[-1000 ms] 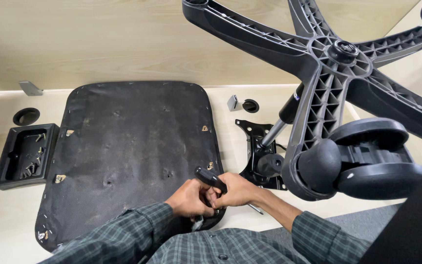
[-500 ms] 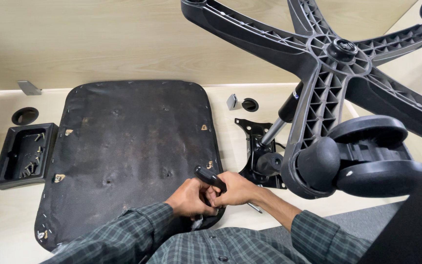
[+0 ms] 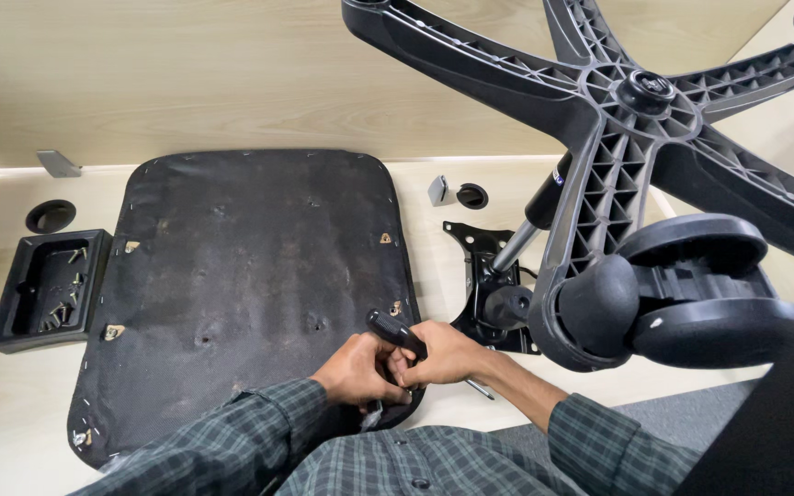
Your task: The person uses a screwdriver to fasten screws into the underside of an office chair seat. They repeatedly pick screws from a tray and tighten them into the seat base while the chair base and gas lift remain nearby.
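On the pale wooden table (image 3: 232,92) lies a big black seat pad (image 3: 241,294), flat, with its underside up. Near its front right corner, both hands meet. The left hand (image 3: 360,372) is curled, fingers pressed together, right by the pad's edge. The right hand (image 3: 443,354) wraps around a black screwdriver handle (image 3: 395,332), which tilts up to the left. A black tray (image 3: 43,289) with screws sits left of the pad. A black chair base (image 3: 636,174) with wheels stands on the right.

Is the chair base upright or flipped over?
Flipped over: the chair base shows its ribbed underside to the camera, and the caster points up toward the viewer instead of resting on the floor.
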